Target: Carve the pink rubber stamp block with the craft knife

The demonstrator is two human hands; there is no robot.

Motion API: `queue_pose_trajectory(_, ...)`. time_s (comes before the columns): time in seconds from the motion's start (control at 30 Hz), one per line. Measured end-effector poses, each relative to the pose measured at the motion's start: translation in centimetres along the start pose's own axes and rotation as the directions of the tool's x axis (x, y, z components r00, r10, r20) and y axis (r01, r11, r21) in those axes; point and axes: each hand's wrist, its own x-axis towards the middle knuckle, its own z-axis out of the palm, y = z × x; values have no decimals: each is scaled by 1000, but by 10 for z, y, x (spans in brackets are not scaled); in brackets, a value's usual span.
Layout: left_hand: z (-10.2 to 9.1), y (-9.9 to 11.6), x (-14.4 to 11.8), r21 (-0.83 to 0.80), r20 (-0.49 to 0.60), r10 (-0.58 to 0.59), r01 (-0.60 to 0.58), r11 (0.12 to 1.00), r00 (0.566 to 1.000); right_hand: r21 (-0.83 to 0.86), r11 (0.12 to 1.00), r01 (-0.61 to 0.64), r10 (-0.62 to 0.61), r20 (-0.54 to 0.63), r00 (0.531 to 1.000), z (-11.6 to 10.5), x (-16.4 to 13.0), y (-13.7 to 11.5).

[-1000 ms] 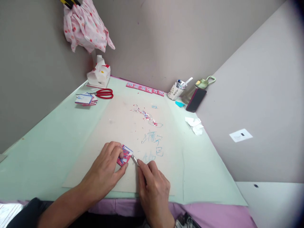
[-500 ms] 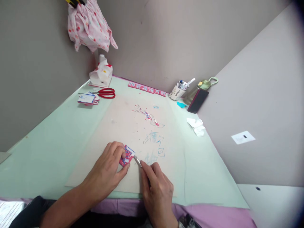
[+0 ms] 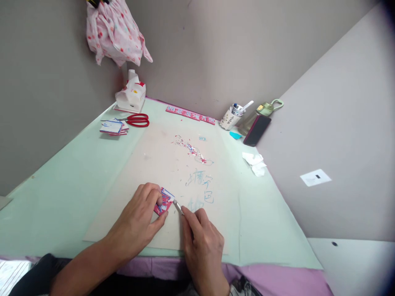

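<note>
Left hand (image 3: 140,220) pressed flat, fingers curled over a small red-and-blue card (image 3: 163,203), pinning it to the board (image 3: 148,164) on the worktop (image 3: 61,176). Right hand (image 3: 202,238) closed in a pen grip round a thin knife (image 3: 178,206), its tip touching the card's right edge. Beyond the hands: paper scraps (image 3: 189,149). Far left of the left hand: card stack (image 3: 111,127) beside red scissors (image 3: 137,120). Far right of the right hand: cup (image 3: 231,117), phone (image 3: 256,130), crumpled tissue (image 3: 254,163).
</note>
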Motion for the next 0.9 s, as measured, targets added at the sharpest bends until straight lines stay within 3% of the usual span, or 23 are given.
queue_pose_trajectory(0.6, -1, -1, 0, 18, -6, -9, 9, 1000, 1000, -3, 1000, -17, 18, 24, 1000, 1, 10, -3)
queue_pose_trajectory(0.9, -4, 0, -1, -24, 23, -9, 10, 1000, 1000, 84, 996, -24, 19, 56, 998, -6, 5, 5)
